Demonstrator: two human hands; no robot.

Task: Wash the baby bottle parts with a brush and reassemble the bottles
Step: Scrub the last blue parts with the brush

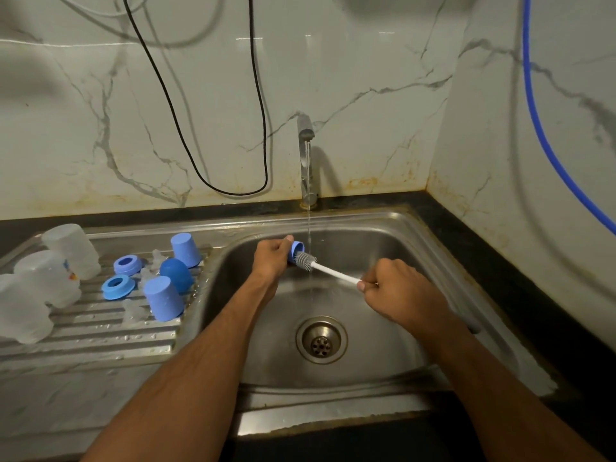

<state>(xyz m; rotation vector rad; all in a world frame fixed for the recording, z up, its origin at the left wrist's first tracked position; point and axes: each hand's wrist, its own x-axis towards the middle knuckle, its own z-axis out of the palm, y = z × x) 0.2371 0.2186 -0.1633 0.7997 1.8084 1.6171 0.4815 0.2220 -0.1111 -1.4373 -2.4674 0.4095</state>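
**Scrubbing a blue collar ring under the running tap**

To do this step well, I judge I should keep the ring's opening turned toward the stream, twist the bristles right round the inner thread, and hold the piece low over the sink (393, 225) so spray stays inside. My left hand (271, 260) is curled round the blue ring (295, 250), gripping it just beside the falling water (308, 208) from the tap (306, 155). My right hand (396, 288) is closed on the white handle of the brush (328, 269), whose grey bristle head enters the ring. On the draining board (100, 325) at the sink's left edge wait three frosted bottles (53, 278), two more rings (118, 287) and blue caps (163, 298).
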